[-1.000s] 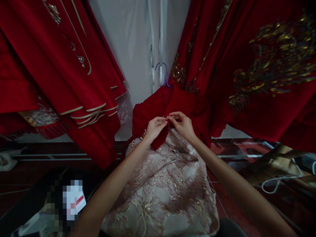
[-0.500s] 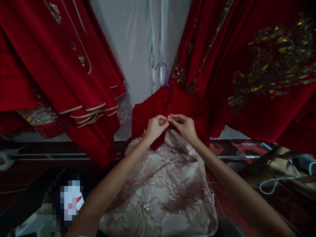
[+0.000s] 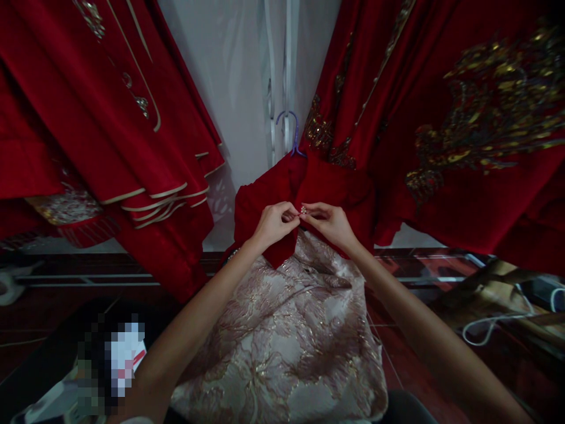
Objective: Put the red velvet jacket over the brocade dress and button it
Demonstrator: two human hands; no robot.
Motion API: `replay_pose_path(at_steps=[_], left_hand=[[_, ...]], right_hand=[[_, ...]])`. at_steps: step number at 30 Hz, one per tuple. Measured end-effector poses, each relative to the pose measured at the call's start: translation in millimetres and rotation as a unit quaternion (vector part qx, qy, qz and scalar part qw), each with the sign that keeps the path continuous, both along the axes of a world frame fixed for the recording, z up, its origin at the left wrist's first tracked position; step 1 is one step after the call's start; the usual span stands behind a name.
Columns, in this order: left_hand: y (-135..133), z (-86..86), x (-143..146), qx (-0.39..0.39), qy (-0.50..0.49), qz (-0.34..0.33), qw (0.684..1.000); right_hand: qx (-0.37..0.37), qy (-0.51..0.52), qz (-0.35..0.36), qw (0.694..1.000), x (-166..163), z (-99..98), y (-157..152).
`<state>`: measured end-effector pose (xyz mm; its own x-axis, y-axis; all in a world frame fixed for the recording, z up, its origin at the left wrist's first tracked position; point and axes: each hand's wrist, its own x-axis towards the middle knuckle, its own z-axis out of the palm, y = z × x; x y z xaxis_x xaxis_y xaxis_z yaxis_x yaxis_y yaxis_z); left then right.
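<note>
In the middle of the head view, a red garment (image 3: pixel 260 197) hangs on a purple hanger (image 3: pixel 295 134). My left hand (image 3: pixel 276 224) is closed in a pinch at the garment's front edge, fingertips close to those of the other hand. Between thumb and forefinger of my right hand (image 3: pixel 331 225) is a small beaded button (image 3: pixel 303 209), pale and gold. Both fingertips nearly meet, so whatever thin material lies between them is hard to make out. Below the hands spreads pale pink brocade fabric (image 3: pixel 269 330) with a floral pattern, reaching down over my lap.
Red garments with cream piping (image 3: pixel 145 147) hang at the left, and red ones with gold embroidery (image 3: pixel 494 118) at the right. A white curtain (image 3: pixel 216 70) is behind. A white cable (image 3: pixel 485 330) lies over things at the lower right; a pale, blurred-out object (image 3: pixel 126 359) lies lower left.
My left hand has shifted slightly, its wrist lower and its forearm more to the left, covering the beaded trim. The right hand keeps its pinch at the button.
</note>
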<state>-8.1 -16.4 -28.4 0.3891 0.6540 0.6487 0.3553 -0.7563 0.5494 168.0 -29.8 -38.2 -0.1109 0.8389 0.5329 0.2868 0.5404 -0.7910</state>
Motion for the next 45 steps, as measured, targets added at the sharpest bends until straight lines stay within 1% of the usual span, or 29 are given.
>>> replay_pose_path(at_steps=[3, 5, 8, 10, 12, 14, 15, 16, 17, 19, 20, 22, 24, 25, 27, 31, 34, 36, 37, 38, 40, 42, 43, 45], left_hand=[[0, 3.2, 0, 0.037, 0.044, -0.001, 0.998], [0, 1.4, 3, 0.041, 0.047, 0.005, 0.998], [0, -9.5, 10, 0.000, -0.025, 0.023, 0.999], [-1, -20.0, 14, -0.059, -0.107, 0.028, 0.992], [-3, -30.2, 18, -0.164, -0.159, 0.011, 0.973], [-5, -38.7, 23, -0.303, -0.138, -0.041, 0.942], [-6, -41.9, 25, -0.355, -0.116, -0.065, 0.925], [-6, -44.4, 28, -0.383, -0.106, -0.076, 0.914], [-6, -45.8, 31, -0.387, -0.115, -0.071, 0.912], [-5, -45.5, 36, -0.348, -0.183, -0.048, 0.918], [-5, -43.7, 37, -0.328, -0.220, -0.055, 0.917], [-7, -38.2, 38, -0.323, -0.269, -0.117, 0.900], [-11, -33.5, 39, -0.341, -0.278, -0.180, 0.880], [-14, -32.6, 39, -0.351, -0.270, -0.195, 0.875], [-21, -35.2, 42, -0.361, -0.233, -0.205, 0.879], [-32, -52.2, 48, -0.361, -0.148, -0.212, 0.896], [-36, -59.9, 42, -0.370, -0.067, -0.206, 0.903], [-38, -54.7, 30, -0.341, -0.046, -0.185, 0.921], [-40, -48.2, 23, -0.323, -0.047, -0.173, 0.929], [-41, -39.3, 14, -0.310, -0.051, -0.164, 0.935], [-45, -16.2, -2, -0.322, -0.060, -0.177, 0.928], [-45, 8.5, -15, -0.344, -0.104, -0.198, 0.912], [-44, 19.0, -19, -0.345, -0.146, -0.194, 0.907], [-36, 32.1, -24, -0.328, -0.243, -0.143, 0.902]], right_hand=[[0.006, -0.033, -0.003, 0.999, 1, 2.7, 2], [0.008, -0.048, -0.010, 0.999, 1, 3.0, 4], [0.003, -0.065, -0.001, 0.998, 3, 0.7, 6], [-0.006, -0.098, 0.009, 0.995, 8, -1.2, 4], [-0.023, -0.149, 0.002, 0.989, 15, -1.2, 0], [-0.052, -0.184, -0.008, 0.981, 20, 2.5, -5], [-0.073, -0.186, -0.003, 0.980, 22, 6.0, -7], [-0.099, -0.177, 0.008, 0.979, 23, 10.7, -8], [-0.127, -0.162, 0.021, 0.978, 23, 16.2, -9], [-0.181, -0.126, 0.041, 0.975, 22, 28.4, -9], [-0.201, -0.108, 0.046, 0.973, 22, 34.2, -8], [-0.217, -0.078, 0.059, 0.971, 22, 43.4, -6], [-0.209, -0.048, 0.074, 0.974, 22, 48.3, -3], [-0.196, -0.036, 0.074, 0.977, 23, 49.2, -2], [-0.165, -0.020, 0.068, 0.984, 24, 48.5, 1], [-0.120, -0.024, 0.103, 0.987, 21, 42.1, 4], [-0.094, -0.042, 0.116, 0.988, 21, 36.1, 4], [-0.081, -0.055, 0.098, 0.990, 23, 31.9, 6], [-0.075, -0.060, 0.077, 0.992, 25, 29.7, 9], [-0.070, -0.064, 0.051, 0.994, 27, 27.7, 12], [-0.058, -0.074, -0.002, 0.996, 32, 24.4, 21], [-0.041, -0.082, -0.038, 0.995, 36, 23.4, 30], [-0.033, -0.082, -0.047, 0.995, 38, 24.0, 34], [-0.024, -0.079, -0.049, 0.995, 41, 27.7, 38]])
